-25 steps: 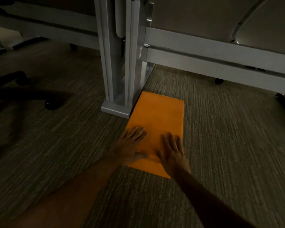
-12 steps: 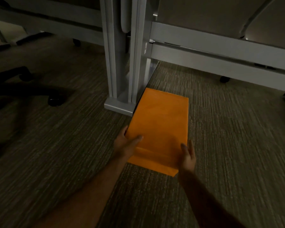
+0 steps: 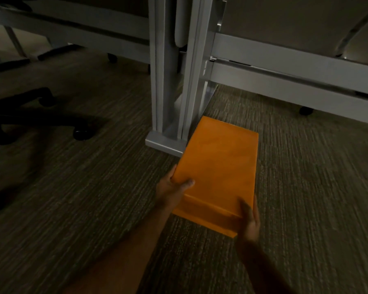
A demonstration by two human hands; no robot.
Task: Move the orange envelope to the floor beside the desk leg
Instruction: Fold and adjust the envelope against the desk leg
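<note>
The orange envelope [image 3: 219, 170] is over the carpet, its far end right beside the foot of the grey desk leg [image 3: 168, 81]. My left hand [image 3: 172, 189] grips its near left edge, thumb on top. My right hand [image 3: 250, 219] holds the near right corner, thumb on top and fingers underneath. The near end looks slightly raised off the carpet; whether the far end rests on the floor I cannot tell.
Grey crossbars [image 3: 285, 81] of the desk frame run to the right and left of the leg. A black office chair base with castors [image 3: 81, 132] stands at the left. Dark striped carpet [image 3: 317, 187] spreads to the right and front.
Both hands lay flat on top of the envelope a second ago; now they grip its near corners. The view has shifted closer to the leg.
</note>
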